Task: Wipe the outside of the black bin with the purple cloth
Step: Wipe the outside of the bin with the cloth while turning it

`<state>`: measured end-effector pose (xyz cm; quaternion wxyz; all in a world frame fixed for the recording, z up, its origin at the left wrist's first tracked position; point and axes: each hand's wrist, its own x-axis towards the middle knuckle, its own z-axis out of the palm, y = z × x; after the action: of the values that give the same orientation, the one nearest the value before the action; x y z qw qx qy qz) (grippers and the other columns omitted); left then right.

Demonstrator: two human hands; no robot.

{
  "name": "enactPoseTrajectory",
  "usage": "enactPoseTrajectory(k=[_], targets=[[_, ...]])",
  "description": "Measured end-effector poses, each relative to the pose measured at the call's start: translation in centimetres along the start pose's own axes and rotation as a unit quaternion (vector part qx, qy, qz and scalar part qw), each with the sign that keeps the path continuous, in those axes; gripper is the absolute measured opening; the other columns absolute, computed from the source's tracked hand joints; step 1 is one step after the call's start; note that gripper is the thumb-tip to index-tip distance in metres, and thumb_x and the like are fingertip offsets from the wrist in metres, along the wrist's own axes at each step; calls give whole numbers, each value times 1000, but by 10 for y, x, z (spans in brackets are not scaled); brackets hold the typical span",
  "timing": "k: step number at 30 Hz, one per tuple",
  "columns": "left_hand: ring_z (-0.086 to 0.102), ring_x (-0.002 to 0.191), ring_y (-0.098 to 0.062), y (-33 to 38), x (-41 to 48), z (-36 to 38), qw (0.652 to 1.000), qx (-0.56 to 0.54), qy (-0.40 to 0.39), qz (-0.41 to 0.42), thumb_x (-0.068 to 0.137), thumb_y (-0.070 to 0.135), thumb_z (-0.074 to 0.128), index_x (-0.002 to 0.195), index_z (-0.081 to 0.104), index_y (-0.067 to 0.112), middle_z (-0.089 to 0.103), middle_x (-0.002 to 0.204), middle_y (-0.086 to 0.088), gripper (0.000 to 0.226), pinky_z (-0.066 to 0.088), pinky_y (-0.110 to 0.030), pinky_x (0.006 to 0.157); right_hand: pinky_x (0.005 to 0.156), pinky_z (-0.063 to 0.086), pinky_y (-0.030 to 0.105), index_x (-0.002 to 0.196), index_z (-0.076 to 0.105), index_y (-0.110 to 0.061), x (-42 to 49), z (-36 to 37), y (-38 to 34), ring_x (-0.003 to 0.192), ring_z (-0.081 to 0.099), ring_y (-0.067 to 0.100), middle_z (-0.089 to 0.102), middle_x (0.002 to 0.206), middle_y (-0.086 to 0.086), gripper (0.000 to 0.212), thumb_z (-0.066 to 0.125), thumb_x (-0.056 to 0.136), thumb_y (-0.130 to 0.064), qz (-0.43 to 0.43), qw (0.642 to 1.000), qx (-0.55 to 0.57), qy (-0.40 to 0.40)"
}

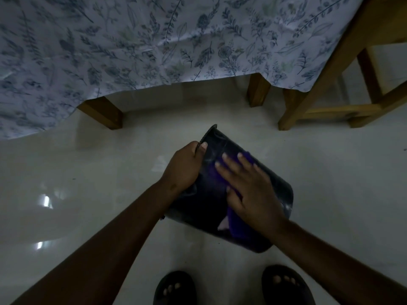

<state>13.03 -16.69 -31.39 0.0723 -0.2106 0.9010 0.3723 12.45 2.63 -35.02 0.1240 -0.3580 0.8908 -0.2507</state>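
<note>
Head view: left hand (185,166) gripped the tilted black bin's (207,201) rim; right hand (248,190), fingers spread, pressed the purple cloth (236,225) flat beneath it.

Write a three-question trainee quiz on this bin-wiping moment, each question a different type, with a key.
1. True or false: the black bin stands upright on the floor.
2. Multiple choice: where does the left hand grip the bin? A) its rim B) its base C) nowhere, it hangs free
3. Fill in: the right hand lies flat, pressing the ______ against the bin's side.

Key
1. False: it is tipped over, with its open end pointing away toward the table leg.
2. A
3. purple cloth
</note>
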Motion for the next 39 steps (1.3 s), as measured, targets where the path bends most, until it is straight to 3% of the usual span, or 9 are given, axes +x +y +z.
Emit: enactPoseTrajectory(k=[3,5,11,19,22,27,30,34,39], targets=[[48,62,-7,0,-4,0,1000,3,3,-16,101,39,32,71,45,24,50,68,8,37,34,-21,55,114,23,33,147,30,-29,35,-14,18,139,33,12,35,152,-7,54,44,95,-25,156,979,129,24],[49,64,-9,0,-3,-1,1000,11,0,-26,101,41,31,72,47,23,51,69,8,37,34,-24,56,112,22,28,147,31,-27,29,-12,13,138,35,13,37,151,-6,52,43,96,-24,184,975,120,33],[55,76,-23,14,18,0,999,33,-24,-34,101,39,32,88,55,10,58,80,-5,39,38,-31,65,114,19,50,149,25,-33,-40,18,-19,147,9,21,19,159,-8,56,35,95,-39,34,998,-51,2],[56,77,4,-9,-39,-7,998,-66,-20,-8,100,40,35,100,51,23,59,86,15,24,41,-12,58,113,30,46,146,30,-29,23,-9,19,141,29,15,32,153,-7,48,36,99,-36,134,990,25,45],[56,74,1,-6,-23,-2,998,-60,4,-18,100,41,35,97,53,19,59,82,14,29,40,-15,59,114,25,49,146,29,-30,7,-1,8,143,24,19,30,154,-7,50,36,97,-34,146,987,-13,65],[55,69,-2,2,-3,3,998,-50,28,4,100,39,36,93,54,14,58,77,10,32,40,-11,56,112,19,51,148,23,-34,-49,21,-10,146,14,26,22,157,-7,66,45,85,-33,-24,994,-105,19],[54,70,2,-4,-11,3,998,-61,30,7,100,38,37,95,54,16,58,78,12,29,41,-2,57,114,18,44,147,26,-34,-5,2,1,145,18,20,25,156,-9,57,38,91,-34,34,998,-46,32],[54,73,4,-10,-21,4,998,-49,32,-7,100,41,34,96,53,20,56,79,18,29,39,-9,57,113,29,39,145,35,-26,48,-19,17,137,36,13,38,150,-6,50,44,95,-26,139,986,70,60],[58,72,-10,-12,-16,4,998,-40,42,-1,100,41,34,93,55,12,61,79,5,36,43,-17,61,112,22,50,147,28,-32,-26,14,-21,145,19,25,26,156,-7,60,39,88,-34,34,994,-104,22]])
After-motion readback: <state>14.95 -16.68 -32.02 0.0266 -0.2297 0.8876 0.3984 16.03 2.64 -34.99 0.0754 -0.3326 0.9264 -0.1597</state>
